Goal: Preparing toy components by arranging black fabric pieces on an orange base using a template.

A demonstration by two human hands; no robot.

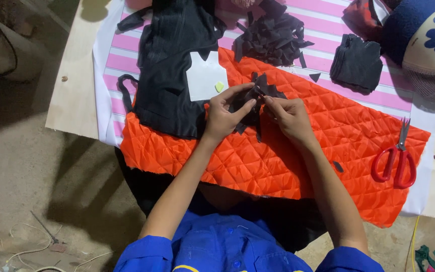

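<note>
Looking down from the head camera, both bare hands meet above an orange quilted fabric (pixel 298 146) spread over a pink-and-white striped cloth (pixel 328 30) on a low wooden board (pixel 71 90). No box, bin or tray shows in this view, so every piece lies loose on the cloth. The left hand (pixel 225 113) curls around a small bundle of black fabric scraps (pixel 250 100), thumb and fingers closed on its left side, while the right hand (pixel 288 115) pinches the same bundle from the right, fingertips narrow and touching the cloth near the top. The scraps sit between the two hands, raised just over the orange piece, with a few dark ends hanging down below the fingers. Just left of the hands lies a black garment piece (pixel 174 65) with a white paper pattern (pixel 205 78) on it, and a small yellow-green chip (pixel 219 86), perhaps chalk, rests at the pattern's edge. Beyond the hands, a heap of cut black strips (pixel 273 35) lies on the stripes, and a folded stack of black fabric (pixel 357 63) sits to the right of it. Red-handled scissors (pixel 394 161) rest shut near the orange fabric's right edge, well apart from the hands. A cream helmet with blue flowers (pixel 431 43) sits at the upper right corner. Blue sleeves (pixel 144 254) show at the bottom.
</note>
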